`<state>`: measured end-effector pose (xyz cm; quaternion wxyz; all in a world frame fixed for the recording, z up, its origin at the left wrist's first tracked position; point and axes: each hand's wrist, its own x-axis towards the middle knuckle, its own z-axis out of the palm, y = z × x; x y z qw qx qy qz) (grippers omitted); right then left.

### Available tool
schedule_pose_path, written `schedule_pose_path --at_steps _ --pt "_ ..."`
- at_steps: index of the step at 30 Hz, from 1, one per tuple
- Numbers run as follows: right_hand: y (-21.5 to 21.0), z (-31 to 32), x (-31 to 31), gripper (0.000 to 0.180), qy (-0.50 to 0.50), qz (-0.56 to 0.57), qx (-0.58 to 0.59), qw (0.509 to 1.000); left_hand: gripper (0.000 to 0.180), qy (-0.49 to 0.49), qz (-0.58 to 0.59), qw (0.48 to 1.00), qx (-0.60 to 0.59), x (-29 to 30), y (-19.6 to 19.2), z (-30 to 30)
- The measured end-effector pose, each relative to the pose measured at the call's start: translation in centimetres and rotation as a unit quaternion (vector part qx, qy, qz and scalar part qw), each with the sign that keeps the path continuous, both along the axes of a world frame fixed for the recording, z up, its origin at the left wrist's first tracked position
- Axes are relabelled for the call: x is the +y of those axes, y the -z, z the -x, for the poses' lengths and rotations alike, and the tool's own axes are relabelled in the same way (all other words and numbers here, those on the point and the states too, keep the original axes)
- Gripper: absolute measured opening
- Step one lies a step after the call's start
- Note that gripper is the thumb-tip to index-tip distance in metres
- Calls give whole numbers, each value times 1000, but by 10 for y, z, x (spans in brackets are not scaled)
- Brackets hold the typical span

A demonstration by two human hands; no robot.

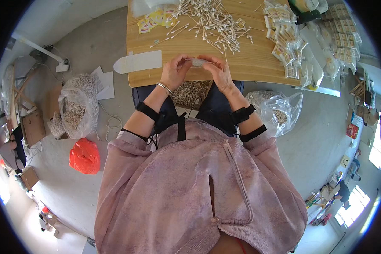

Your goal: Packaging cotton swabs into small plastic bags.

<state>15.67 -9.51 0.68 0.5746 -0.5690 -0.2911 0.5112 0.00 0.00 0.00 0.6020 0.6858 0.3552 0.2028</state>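
Note:
At the near edge of the wooden table (178,76) my left hand (175,73) and my right hand (219,73) pinch a small, pale plastic packet (197,62) between them, one at each end. Its contents are too small to make out. A loose heap of cotton swabs (220,25) lies on the table just beyond my hands. Small yellow and white cards (156,20) are scattered to the far left. Beside my left hand, a flat white strip (139,62) overhangs the table's edge.
Filled packets (285,38) are piled on the table's right side, with more stacked packs (345,36) beyond. A box of swabs (190,93) sits between my knees. Clear bags of swabs (78,106) and a red bag (84,155) stand on the floor left; another clear bag (279,112) stands right.

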Motion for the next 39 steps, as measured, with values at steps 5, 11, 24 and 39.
schedule_pose_path --at_steps 5,11,24,39 --pt "6 17 -1 30 19 38 -108 993 23 -16 -52 997 -62 -6 -3 7" --pt "18 11 -3 25 18 42 -98 994 22 20 -86 994 69 -4 -16 3" --pt "16 5 -2 18 32 13 -80 996 16 -11 -38 999 6 -2 -1 -2" --pt "14 1 2 15 36 -17 -205 978 13 5 -19 999 -42 4 11 -12"
